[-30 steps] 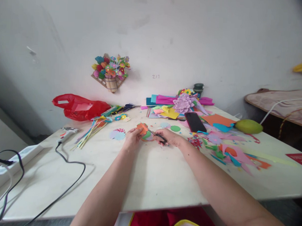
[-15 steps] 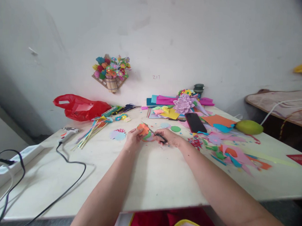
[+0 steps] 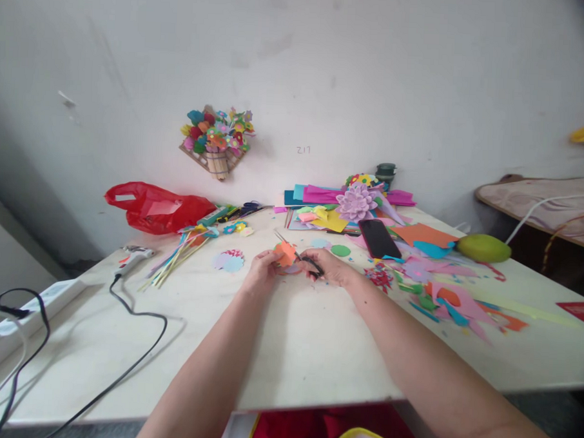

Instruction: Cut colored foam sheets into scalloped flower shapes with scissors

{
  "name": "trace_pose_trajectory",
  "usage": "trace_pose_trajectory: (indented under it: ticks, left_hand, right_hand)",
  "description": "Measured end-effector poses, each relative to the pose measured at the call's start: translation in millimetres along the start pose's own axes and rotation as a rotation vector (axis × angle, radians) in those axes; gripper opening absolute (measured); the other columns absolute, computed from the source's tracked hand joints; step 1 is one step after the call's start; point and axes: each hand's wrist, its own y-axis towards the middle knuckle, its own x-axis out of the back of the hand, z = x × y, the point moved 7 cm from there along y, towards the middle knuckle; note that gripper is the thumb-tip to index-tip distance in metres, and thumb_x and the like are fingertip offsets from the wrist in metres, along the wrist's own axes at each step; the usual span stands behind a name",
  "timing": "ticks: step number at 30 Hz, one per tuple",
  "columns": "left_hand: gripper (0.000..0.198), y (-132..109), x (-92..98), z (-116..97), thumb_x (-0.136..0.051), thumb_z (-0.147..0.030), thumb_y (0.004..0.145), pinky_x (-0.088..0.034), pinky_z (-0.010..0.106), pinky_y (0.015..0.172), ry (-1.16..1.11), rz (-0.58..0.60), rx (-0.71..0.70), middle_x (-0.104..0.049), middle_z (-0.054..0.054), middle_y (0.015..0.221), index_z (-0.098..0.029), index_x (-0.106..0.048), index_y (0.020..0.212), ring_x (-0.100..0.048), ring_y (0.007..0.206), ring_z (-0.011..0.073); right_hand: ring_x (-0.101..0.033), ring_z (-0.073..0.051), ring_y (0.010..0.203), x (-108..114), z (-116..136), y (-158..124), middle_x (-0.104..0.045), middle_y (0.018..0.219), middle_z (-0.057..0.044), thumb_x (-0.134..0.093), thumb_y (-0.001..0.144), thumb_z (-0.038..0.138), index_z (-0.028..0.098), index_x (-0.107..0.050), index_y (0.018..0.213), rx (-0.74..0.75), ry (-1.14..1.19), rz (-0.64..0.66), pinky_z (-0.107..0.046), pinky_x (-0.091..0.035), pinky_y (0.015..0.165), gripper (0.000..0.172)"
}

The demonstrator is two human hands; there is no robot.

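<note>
Between the fingers of my left hand [image 3: 264, 269] is an orange flower-shaped cutout [image 3: 285, 252], of paper or thin foam. My right hand [image 3: 326, 266] is closed round the dark handles of a pair of scissors [image 3: 313, 266]. The blades point up and left and meet the orange cutout; its edge partly hides them. Under the hands lie pale and green cut pieces, mostly covered. Just beyond my right hand rests a green disc [image 3: 340, 250]. To the left of my left hand are pale scalloped cutouts [image 3: 229, 261].
A glue gun [image 3: 134, 261] with a trailing cord and a power strip [image 3: 36, 308] lie on the left. Thin sticks [image 3: 178, 262] and a red plastic bag [image 3: 159, 208] are behind. A phone [image 3: 379, 239], coloured scraps [image 3: 455, 303] and a green oval fruit [image 3: 484, 247] occupy the right.
The orange cutout has shifted right and turned in my left hand, which moved slightly right. The scissors stay in my right hand, nearly in place.
</note>
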Motion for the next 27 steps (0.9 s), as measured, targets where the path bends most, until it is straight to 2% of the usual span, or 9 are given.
trace_pose_trajectory:
  ticks: [8,17,27]
  left_hand:
    - [0.017,-2,-1.2,2,-0.075,-0.018,0.052,-0.050,0.030,0.061,0.013,0.018,0.028,-0.067,0.006,0.064,-0.013,-0.061,0.059,-0.062,0.061,0.0171]
    - [0.016,0,-1.5,3,-0.075,-0.018,0.051,-0.051,0.029,0.058,0.022,0.020,0.029,-0.066,0.005,0.062,-0.012,-0.062,0.058,-0.061,0.059,0.0159]
    - [0.018,1,2.2,2,-0.075,-0.017,0.049,-0.049,0.027,0.057,0.025,-0.025,0.027,-0.064,0.004,0.059,-0.013,-0.059,0.055,-0.059,0.056,0.0142]
  right_hand:
    - [-0.045,-0.006,0.037,-1,4,-2,-0.055,0.049,0.005,-0.072,0.067,0.032,0.014,-0.058,0.076,0.014,-0.002,-0.013,-0.017,-0.022,0.033,0.024]
    - [-0.042,-0.006,0.035,-6,16,-7,-0.049,0.044,0.007,-0.075,0.065,0.029,0.013,-0.056,0.071,0.015,-0.005,-0.063,-0.018,-0.028,0.034,0.025]
    - [-0.042,-0.006,0.035,-5,9,-2,-0.050,0.045,0.007,-0.077,0.063,0.025,0.014,-0.057,0.072,0.014,0.020,-0.065,-0.018,-0.033,0.035,0.025]
